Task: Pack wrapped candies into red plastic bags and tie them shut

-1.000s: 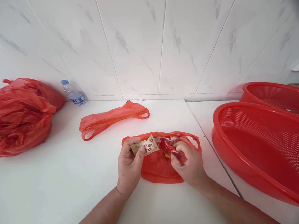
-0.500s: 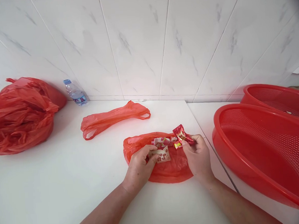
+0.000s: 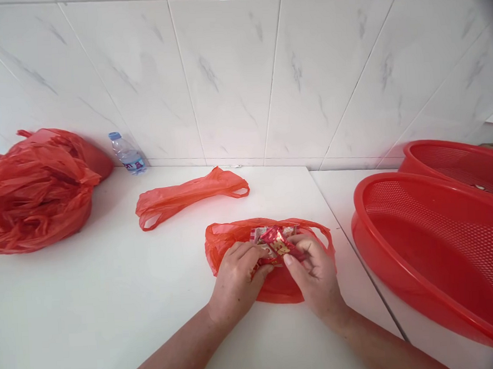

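Note:
A red plastic bag (image 3: 280, 294) lies flattened on the white table with small wrapped snack packets above it. My right hand (image 3: 317, 277) is closed, pinching a shiny red snack packet (image 3: 280, 241) between thumb and fingers. My left hand (image 3: 237, 277) is closed on a beige snack packet (image 3: 267, 251), which the red one partly covers. Behind them, a pink-and-white packet (image 3: 258, 234) shows only in part. The two hands are close together over the bag, and their fingers hide the packets' lower edges.
Another red plastic bag (image 3: 192, 193) lies folded near the wall. At the left sits a big bundle of red bags (image 3: 42, 191) beside a water bottle (image 3: 128, 155). Two red perforated baskets (image 3: 363, 211) stand at the right, past a seam in the tabletop.
My right hand has moved left and slightly down with the red packet, bringing it over the beige packet at my left hand. The right bag handle is now uncovered.

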The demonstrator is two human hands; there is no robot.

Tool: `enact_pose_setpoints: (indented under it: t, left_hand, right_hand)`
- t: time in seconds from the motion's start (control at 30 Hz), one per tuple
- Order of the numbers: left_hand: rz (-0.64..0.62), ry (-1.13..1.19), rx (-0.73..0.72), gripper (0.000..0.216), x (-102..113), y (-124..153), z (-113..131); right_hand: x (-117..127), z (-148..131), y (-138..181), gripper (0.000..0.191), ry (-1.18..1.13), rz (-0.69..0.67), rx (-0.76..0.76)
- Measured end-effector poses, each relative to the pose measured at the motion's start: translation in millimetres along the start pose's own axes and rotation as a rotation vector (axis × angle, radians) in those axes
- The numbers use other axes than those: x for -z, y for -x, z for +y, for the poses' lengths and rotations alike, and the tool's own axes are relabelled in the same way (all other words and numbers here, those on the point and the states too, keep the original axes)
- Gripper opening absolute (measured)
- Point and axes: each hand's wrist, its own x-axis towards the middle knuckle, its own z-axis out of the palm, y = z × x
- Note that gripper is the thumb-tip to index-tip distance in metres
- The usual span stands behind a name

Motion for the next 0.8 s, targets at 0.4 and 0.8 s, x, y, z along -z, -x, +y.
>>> enact_pose_setpoints:
  t: [0.4,0.8]
  left_hand:
    - [-0.105,-0.027,-0.095,0.018,-4,0,3]
    - [0.077,-0.061,-0.109,0.025,-6,3,-1]
  right_hand:
    - [4,3,-13,0.016,-0.036,0.196,-0.171]
    - [4,6,-12,0.016,-0.053,0.174,-0.138]
